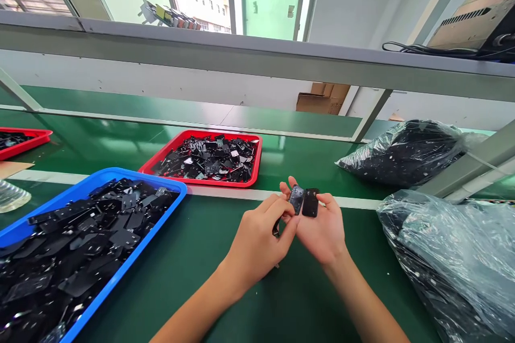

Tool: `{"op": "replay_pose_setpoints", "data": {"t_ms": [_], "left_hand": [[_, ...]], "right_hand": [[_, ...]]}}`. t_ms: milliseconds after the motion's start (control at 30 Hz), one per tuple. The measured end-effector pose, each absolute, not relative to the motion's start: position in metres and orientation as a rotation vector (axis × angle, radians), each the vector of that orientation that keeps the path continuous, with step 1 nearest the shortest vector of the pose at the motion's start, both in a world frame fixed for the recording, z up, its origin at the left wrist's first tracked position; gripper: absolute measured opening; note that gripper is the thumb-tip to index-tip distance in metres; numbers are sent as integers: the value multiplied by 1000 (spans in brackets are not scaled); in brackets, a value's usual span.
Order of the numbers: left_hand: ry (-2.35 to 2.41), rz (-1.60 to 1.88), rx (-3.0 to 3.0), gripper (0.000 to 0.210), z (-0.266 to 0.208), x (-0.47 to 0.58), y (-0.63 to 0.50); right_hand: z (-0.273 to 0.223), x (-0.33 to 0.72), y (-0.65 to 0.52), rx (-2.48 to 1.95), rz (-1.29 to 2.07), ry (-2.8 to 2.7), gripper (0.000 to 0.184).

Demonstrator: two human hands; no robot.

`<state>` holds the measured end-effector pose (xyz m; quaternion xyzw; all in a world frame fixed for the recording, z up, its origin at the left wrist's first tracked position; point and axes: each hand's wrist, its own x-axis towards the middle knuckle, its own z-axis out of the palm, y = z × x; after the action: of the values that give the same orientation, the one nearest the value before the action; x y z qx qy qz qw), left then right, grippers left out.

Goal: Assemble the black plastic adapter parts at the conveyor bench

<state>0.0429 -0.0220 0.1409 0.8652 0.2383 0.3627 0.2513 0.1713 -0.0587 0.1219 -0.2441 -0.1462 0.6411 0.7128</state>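
Both hands meet above the green table, right of the image's middle. My left hand [259, 238] is closed, its thumb and fingers pinching around a small shiny black part [296, 199]. Another bit of black shows beneath its fingers, too hidden to name. Palm up, my right hand [324, 233] holds a flat black rectangular part [310, 202] with rounded corners, its thumb against the right edge. The two black parts lie side by side over the right palm and fingers. Whether they are joined I cannot tell.
A blue tray [132, 257] heaped with black plastic parts is at left. Behind it stands a red tray [257, 158] of smaller black pieces; another red tray [40, 138] sits far left. Filled plastic bags [406, 153] lie at right, beside slanted metal struts. A shelf [249, 51] crosses overhead.
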Motion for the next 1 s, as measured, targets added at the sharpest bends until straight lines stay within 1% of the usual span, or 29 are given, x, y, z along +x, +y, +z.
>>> {"op": "replay_pose_setpoints", "data": {"t_ms": [200,333,567,700,833,1000], "left_hand": [[640,993,2368,7,141,41,-22],[644,930,2389,10,137,45,-26],[573,931,2353,9,135,49,-31],[577,959,2338,8,137,48,-32],[604,983,2343,8,134,49,-32],[714,889,2329,12,130,53,-32]], "right_hand": [[127,175,-62,-477,1356,-454,49],[129,174,-64,-432,1396,-394,49],[130,174,-67,-369,1409,-277,43],[128,171,-67,-467,1379,-342,37],[125,172,-66,-643,1241,-490,26],[123,174,-70,-832,999,-720,18]]}}
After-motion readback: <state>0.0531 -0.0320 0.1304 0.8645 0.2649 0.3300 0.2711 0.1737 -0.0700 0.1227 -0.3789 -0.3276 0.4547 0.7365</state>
